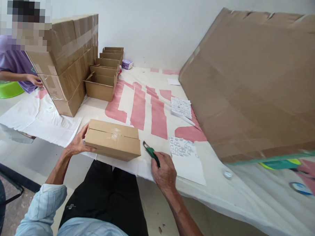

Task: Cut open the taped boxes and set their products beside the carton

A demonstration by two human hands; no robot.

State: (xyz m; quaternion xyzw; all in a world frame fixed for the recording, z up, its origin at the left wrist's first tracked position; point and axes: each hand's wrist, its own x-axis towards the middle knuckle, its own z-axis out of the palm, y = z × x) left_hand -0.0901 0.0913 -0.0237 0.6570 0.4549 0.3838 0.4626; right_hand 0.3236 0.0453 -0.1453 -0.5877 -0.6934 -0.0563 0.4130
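A closed brown cardboard box [114, 138] lies flat at the front edge of the table, a patch of clear tape over the middle of its top seam. My left hand [79, 142] grips the box by its left end, thumb and fingers around the corner. In my right hand [165, 170] is a green-handled utility knife [151, 152], its tip pointing up and left, a little right of the box and apart from it. To the right of the knife lies a paper sheet [187, 157] covered with small drawn shapes.
Taped boxes are stacked [68, 58] at the left, beside a row of open boxes [101, 82]. A large cardboard sheet [263, 81] leans over the table's right side. A second marked paper [181, 108] lies farther back. Behind the stack, a person in purple [11, 63] sits.
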